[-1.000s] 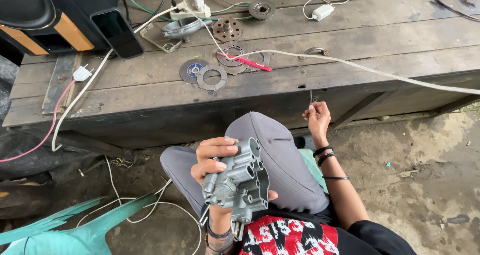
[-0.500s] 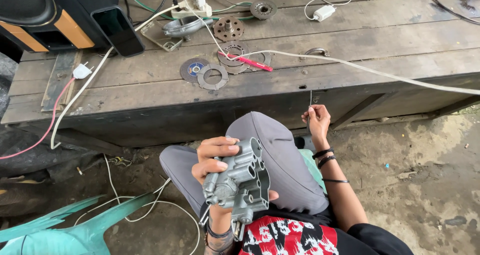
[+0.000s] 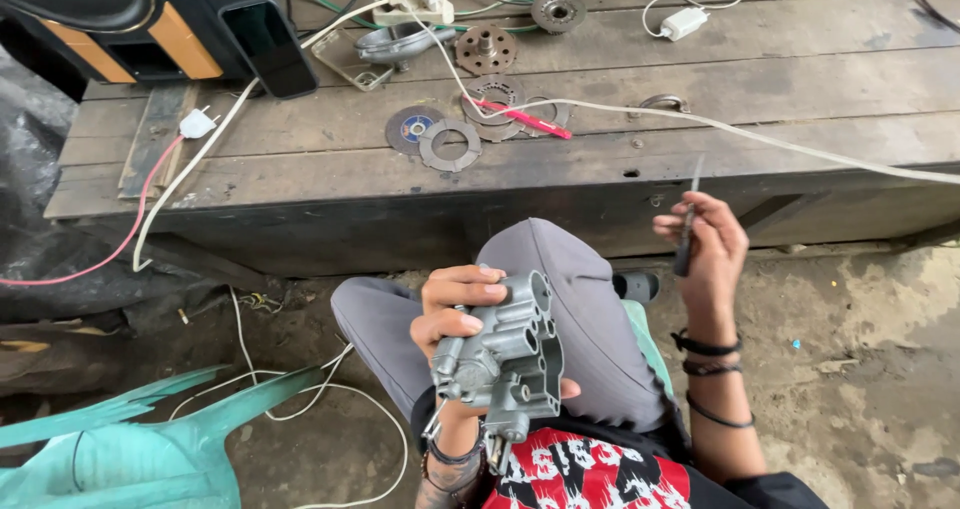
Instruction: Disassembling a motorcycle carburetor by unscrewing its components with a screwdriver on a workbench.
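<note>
Nearest the camera, the left hand [image 3: 455,304] is cradling a grey cast-metal housing with round bores [image 3: 503,359], its grip closed around the upper edge with the thumb and fingers wrapping the top corner. The housing is resting low against the person's lap, beside the grey-trousered knee [image 3: 560,309], with its bored face turning upward toward the eyes, which looks like a hold chosen for steadying and inspecting it. A little farther out, the right hand [image 3: 705,249] is pinching a thin dark-handled metal pick [image 3: 688,224] between thumb and fingertips, a narrow grip, the tip pointing up and standing well apart from the housing. Bare ground to the right is leaving that arm open room to swing.

Beyond the knee, the front edge of the weathered wooden plank surface [image 3: 300,184] is running across the view. On it are lying flat metal discs and rings [image 3: 450,144], a red-handled tool [image 3: 525,119] and a long white cable [image 3: 780,141] trailing off to the right. At the far left a black speaker box with orange trim [image 3: 130,29] is crowding the corner.
</note>
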